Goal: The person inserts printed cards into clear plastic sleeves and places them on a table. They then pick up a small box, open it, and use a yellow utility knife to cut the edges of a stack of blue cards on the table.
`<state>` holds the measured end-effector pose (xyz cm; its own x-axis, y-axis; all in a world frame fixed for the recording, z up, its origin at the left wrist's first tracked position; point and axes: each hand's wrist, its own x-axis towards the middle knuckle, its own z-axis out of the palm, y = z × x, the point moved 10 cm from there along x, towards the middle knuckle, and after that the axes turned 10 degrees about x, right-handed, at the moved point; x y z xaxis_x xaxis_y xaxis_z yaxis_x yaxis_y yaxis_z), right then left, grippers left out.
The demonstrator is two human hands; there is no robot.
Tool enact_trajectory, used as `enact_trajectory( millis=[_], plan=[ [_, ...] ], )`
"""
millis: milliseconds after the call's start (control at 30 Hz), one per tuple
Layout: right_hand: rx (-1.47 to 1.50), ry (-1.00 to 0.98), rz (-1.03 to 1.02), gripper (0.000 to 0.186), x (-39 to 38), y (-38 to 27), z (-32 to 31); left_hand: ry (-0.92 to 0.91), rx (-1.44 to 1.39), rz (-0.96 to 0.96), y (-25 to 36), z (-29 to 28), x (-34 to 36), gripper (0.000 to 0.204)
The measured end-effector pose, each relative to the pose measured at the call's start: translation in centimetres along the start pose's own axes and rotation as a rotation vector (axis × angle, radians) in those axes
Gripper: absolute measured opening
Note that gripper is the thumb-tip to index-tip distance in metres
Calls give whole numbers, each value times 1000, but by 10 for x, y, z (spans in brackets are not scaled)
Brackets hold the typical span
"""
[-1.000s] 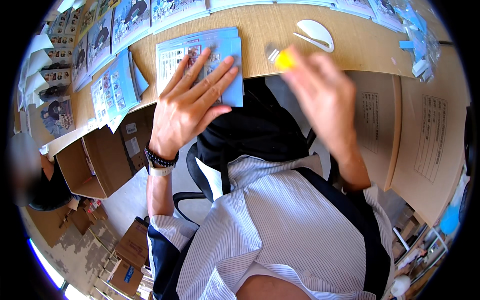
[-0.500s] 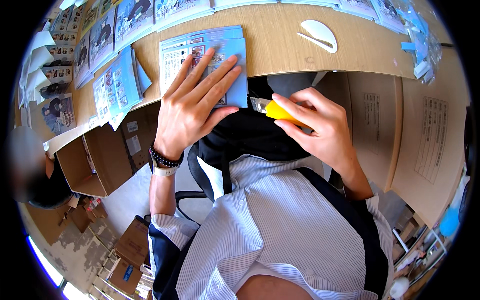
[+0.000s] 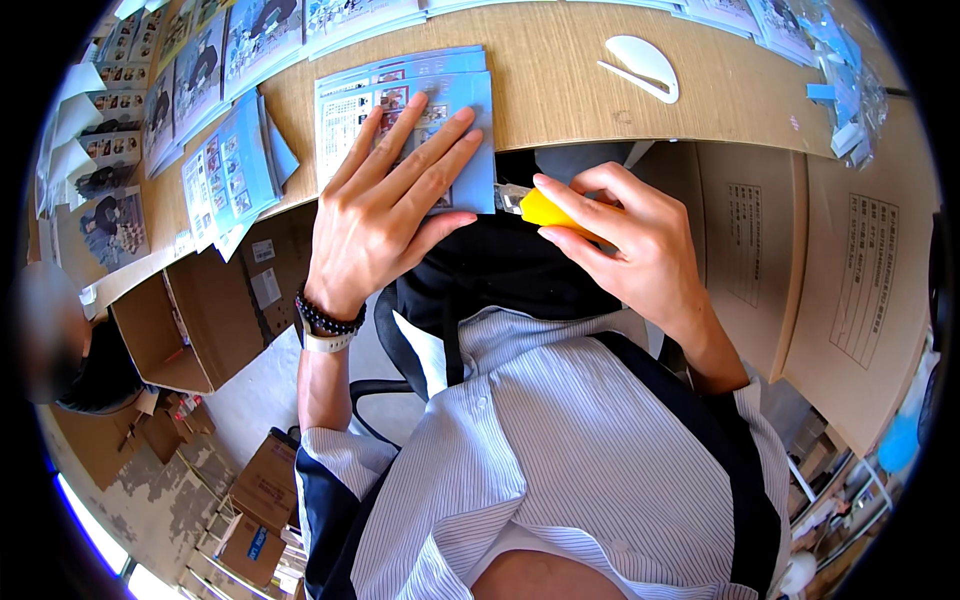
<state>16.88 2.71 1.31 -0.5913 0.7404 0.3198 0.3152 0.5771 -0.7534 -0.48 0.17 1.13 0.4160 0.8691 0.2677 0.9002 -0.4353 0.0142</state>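
Note:
My left hand (image 3: 390,200) lies with spread fingers on a pile of flat blue printed packs (image 3: 478,100) at the table's near edge. Its palm covers much of the top pack, and the pack's lower right corner juts past the edge. In my right hand (image 3: 640,235) is a yellow utility knife (image 3: 548,210), gripped between thumb and fingers. The knife's metal tip points left and meets the right edge of the top pack near its lower corner. Whether the blade has entered the pack I cannot make out.
A white plastic letter opener (image 3: 645,65) lies on the wooden table (image 3: 560,100). Another fanned pile of blue packs (image 3: 235,165) sits left, with rows of printed packs (image 3: 265,35) behind. Crumpled clear wrapping (image 3: 855,100) hangs at right. Cardboard boxes (image 3: 200,310) stand below; someone sits far left.
My right hand has shifted slightly left, bringing the knife tip from just beside the pack up to its right edge. The left hand stays on the pile.

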Motion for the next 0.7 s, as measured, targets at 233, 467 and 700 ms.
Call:
enact_trajectory(
  millis=[233,467,700],
  plan=[
    [-58,-37,28,50,5,-4,0,-13,35,-5,0,1,0,72],
    [-157,34,-54,39,14,-9,-4,-17,59,6,2,0,1,71],
    [-98,14,3,37,23,0,-7,-27,70,6,3,2,0,72]
  ],
)
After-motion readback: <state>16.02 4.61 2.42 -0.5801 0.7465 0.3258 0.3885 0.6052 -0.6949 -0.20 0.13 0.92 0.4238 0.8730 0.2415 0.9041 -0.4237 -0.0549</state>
